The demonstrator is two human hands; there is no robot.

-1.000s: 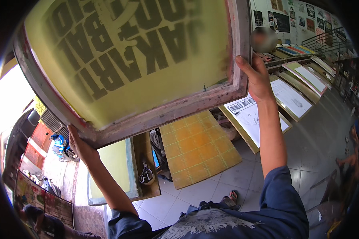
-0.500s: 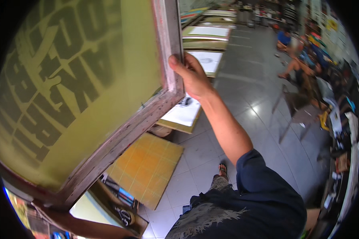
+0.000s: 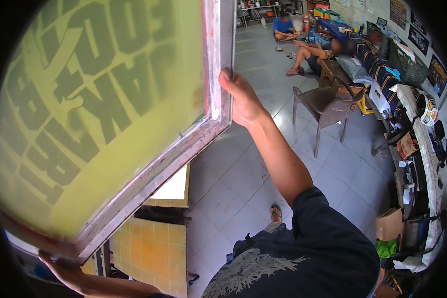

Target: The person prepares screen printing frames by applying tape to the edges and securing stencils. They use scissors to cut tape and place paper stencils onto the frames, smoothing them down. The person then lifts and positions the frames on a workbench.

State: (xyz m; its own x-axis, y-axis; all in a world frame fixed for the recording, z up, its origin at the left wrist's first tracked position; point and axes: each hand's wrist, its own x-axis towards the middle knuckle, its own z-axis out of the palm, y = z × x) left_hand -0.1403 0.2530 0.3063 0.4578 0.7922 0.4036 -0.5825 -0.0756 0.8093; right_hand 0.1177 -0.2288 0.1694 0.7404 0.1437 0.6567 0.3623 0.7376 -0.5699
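A large screen-printing frame point(image 3: 151, 176) fills the left of the view, raised and tilted. Its yellow-green mesh point(image 3: 134, 161) bears a stencil of big dark letters that read reversed. My right hand point(image 3: 243, 101) grips the right side rail above the near corner, thumb over the face and the other fingers hidden behind. At the lower left corner, my left hand point(image 3: 62, 272) holds the frame from below; its fingers are partly hidden. Under the frame lie a yellow board with a grid point(image 3: 151, 248) and another board carrying a white sheet point(image 3: 174, 186).
A brown plastic chair point(image 3: 328, 107) stands on the tiled floor point(image 3: 233, 184) to the right. Two people, one in a blue shirt point(image 3: 283, 26), sit low farther off. Along the right wall runs a cluttered bench point(image 3: 427, 184), with a cardboard box point(image 3: 390, 223) and a green bag point(image 3: 386, 248).
My view has swung to the right with the frame still in both hands. Most of the row of boards with sheets has gone out of sight, and the chair and people appear farther left.
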